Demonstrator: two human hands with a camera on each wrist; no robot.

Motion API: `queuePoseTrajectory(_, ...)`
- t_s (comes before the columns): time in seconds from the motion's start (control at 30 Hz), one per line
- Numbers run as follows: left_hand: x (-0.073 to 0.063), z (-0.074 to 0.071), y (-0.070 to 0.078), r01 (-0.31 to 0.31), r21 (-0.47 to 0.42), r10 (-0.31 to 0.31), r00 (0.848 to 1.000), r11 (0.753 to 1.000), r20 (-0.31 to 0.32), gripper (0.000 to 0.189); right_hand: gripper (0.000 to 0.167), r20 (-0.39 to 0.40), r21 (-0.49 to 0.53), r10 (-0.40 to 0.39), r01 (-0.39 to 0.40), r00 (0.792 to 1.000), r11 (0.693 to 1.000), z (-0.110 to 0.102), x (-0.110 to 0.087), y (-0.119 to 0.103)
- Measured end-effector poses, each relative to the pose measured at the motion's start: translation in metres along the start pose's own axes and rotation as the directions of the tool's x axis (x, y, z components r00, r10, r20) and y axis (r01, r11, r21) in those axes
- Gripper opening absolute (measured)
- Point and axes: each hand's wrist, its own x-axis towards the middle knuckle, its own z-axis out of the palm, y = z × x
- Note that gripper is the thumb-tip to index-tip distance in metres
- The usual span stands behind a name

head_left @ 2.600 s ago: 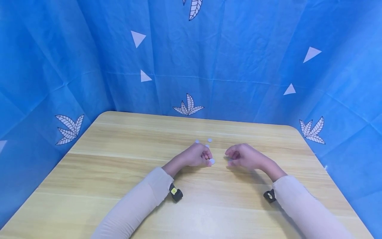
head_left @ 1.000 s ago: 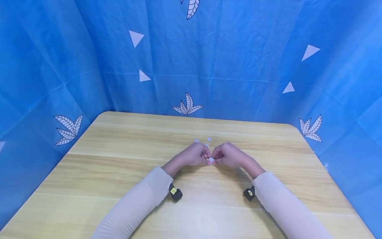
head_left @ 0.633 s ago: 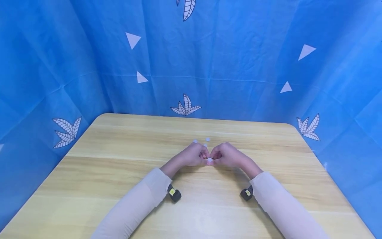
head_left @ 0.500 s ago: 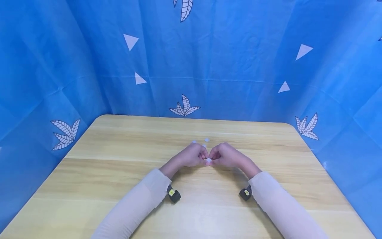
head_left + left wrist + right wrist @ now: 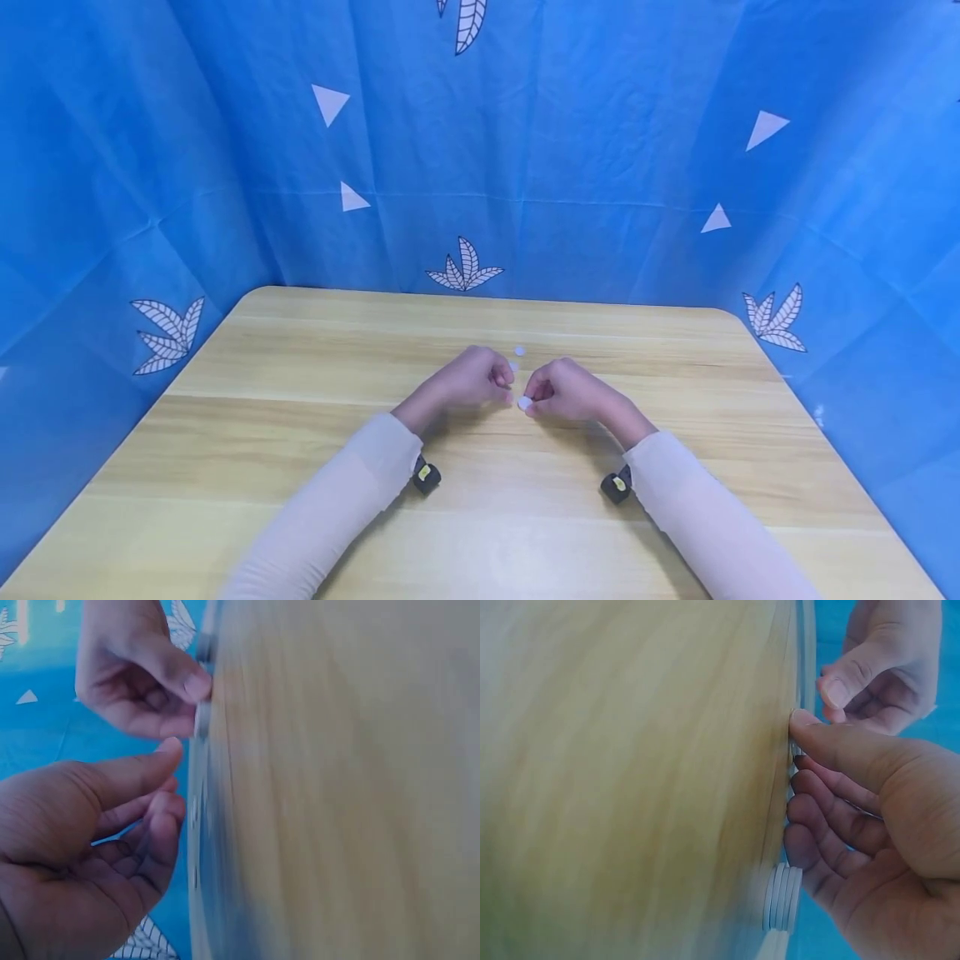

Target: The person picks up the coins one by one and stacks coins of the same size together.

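My right hand (image 5: pixel 570 390) holds a small white disc (image 5: pixel 525 402) at its fingertips, low over the wooden table; in the left wrist view the disc (image 5: pixel 202 720) looks like a short stack seen edge-on. To its left is my left hand (image 5: pixel 476 377), apart from the disc, with its fingers bent and nothing seen between thumb and fingers. A stack of several white discs (image 5: pixel 782 898) stands beside the little finger of my right hand in the right wrist view. The head view hides that stack behind the right hand.
Two loose white discs, a far disc (image 5: pixel 519 351) and a nearer disc (image 5: pixel 513 366), lie flat beyond the hands. Blue cloth (image 5: pixel 480 167) with leaf and triangle prints hangs around the table (image 5: pixel 487 533). Each wrist wears a black camera.
My right hand came left to the white disc from beside it, and both hands met there. Just now my left hand has let go, drawing back leftward and away, over one loose disc.
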Motion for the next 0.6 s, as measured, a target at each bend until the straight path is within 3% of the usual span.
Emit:
queuePoseTrajectory(0.33, 0.005, -0.022, -0.016, 0.059, 0.125, -0.048, 0.995, 0.990, -0.090, 0.018, 0.005, -0.015, -0.012, 0.000, 0.000, 1.000, 1.000, 0.001, 0.000, 0.002)
queuePoseTrajectory(0.6, 0.017, -0.033, -0.032, 0.076, 0.147, -0.068, 0.996, 0.986, -0.062, 0.020, 0.005, -0.014, -0.016, 0.012, -0.012, 1.000, 1.000, 0.001, 0.000, 0.002)
